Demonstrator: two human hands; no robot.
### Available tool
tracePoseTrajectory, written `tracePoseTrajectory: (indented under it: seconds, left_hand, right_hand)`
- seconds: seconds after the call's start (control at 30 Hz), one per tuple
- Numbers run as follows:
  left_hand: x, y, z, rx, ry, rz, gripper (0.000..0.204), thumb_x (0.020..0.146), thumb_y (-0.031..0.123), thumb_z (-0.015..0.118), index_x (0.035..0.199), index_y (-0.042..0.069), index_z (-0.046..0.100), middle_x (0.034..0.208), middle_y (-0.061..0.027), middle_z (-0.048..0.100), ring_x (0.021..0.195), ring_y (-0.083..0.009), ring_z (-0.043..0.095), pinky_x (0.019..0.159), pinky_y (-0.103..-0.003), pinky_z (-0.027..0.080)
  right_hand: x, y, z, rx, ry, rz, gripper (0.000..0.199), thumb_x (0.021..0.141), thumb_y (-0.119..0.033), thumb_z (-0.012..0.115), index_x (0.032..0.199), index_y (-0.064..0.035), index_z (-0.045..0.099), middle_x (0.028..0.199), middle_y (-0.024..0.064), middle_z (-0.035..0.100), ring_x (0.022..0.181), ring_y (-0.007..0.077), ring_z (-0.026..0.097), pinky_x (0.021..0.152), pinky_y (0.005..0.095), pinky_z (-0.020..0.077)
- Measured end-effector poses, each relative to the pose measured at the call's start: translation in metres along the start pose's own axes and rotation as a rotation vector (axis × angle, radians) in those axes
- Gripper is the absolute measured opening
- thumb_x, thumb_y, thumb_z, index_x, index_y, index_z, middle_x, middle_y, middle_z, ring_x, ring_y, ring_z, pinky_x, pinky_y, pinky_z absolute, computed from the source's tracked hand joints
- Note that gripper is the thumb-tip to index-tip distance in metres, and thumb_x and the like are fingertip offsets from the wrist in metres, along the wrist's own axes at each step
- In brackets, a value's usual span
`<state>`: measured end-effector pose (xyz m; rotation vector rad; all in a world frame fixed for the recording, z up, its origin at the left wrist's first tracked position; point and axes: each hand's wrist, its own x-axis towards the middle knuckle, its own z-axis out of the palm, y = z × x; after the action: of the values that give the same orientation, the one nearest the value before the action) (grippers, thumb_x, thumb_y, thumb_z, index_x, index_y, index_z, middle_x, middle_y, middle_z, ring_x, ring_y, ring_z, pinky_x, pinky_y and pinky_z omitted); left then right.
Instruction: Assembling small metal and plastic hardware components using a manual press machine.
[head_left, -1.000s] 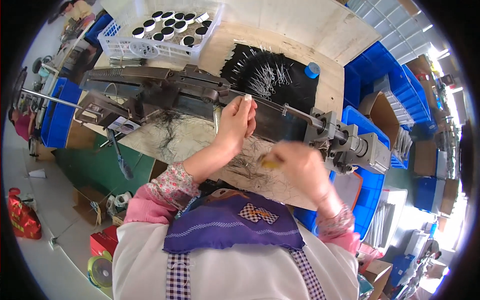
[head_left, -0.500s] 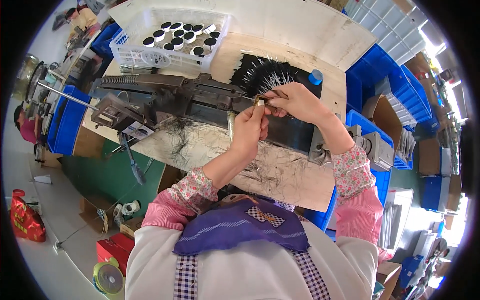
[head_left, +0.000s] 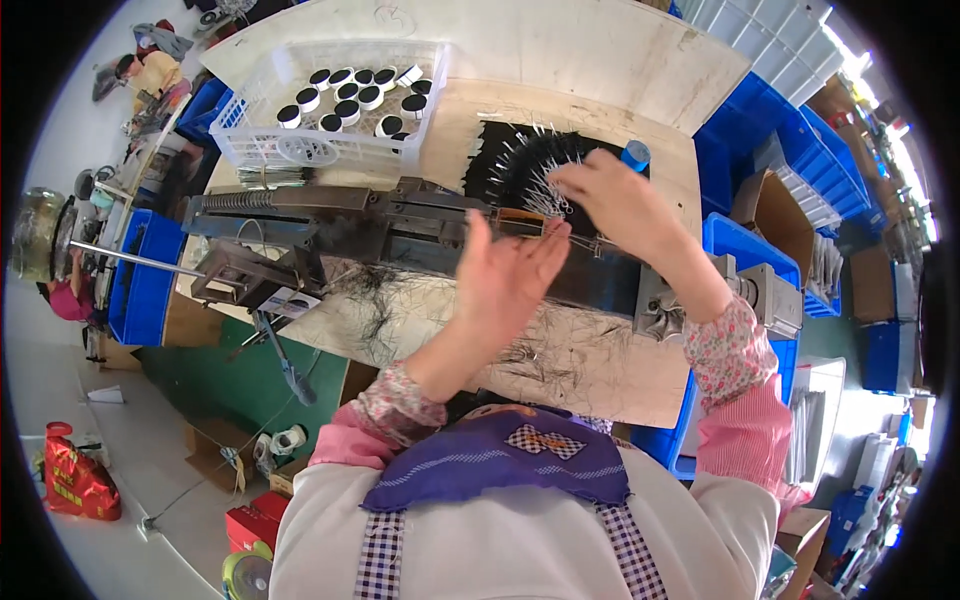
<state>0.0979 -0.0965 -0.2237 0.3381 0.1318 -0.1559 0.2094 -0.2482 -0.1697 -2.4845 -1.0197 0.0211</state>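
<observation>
The left hand [head_left: 505, 280] is raised in front of the dark metal machine [head_left: 370, 225] that runs across the wooden table [head_left: 600, 370]. Its palm is open and its fingers spread, so its grip is loose and holds nothing that can be made out. The right hand [head_left: 615, 205] reaches further back, over the fan of thin pins on the black pad [head_left: 530, 165]. Its fingers curl downward toward the pins; whether they pinch one is hidden by the back of the hand, so I cannot tell its grip. A fine wire or pin seems to run between the two hands just above the machine, though it is too thin to be sure.

Loose black hair-like fibres [head_left: 390, 300] lie scattered on the table below the machine. A white plastic basket [head_left: 300, 150] of small round black-topped caps stands at the far left of the table, behind the machine. A small blue cylinder [head_left: 635, 155] stands just beside the pin pad. Blue crates [head_left: 760, 130] are stacked to the right.
</observation>
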Motion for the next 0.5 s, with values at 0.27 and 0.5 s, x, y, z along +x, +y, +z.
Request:
tracePoseTrajectory:
  seconds: [0.27,0.5]
  left_hand:
    - [-0.006,0.007,-0.014,-0.333,-0.104,-0.072,0.071,0.097,0.055,0.034,0.125,-0.010,0.041,0.124,-0.0204,0.050,0.125,-0.0306,0.044,0.111,-0.041,0.032]
    - [-0.021,0.003,0.004,-0.040,0.074,0.096,0.066,0.098,0.053,0.029,0.123,-0.006,0.044,0.130,-0.0187,0.049,0.127,-0.0280,0.043,0.114,-0.040,0.027]
  right_hand:
    - [-0.034,-0.050,0.017,0.047,0.213,-0.298,0.045,0.069,0.000,0.060,0.114,-0.0034,0.061,0.093,0.0140,0.053,0.086,0.0298,0.052,0.078,0.0374,0.0456]
    - [-0.002,-0.025,0.006,0.410,0.146,-0.013,0.013,0.077,-0.006,0.065,0.088,-0.0065,0.072,0.076,0.0101,0.063,0.068,0.0273,0.061,0.062,0.0355,0.0462]
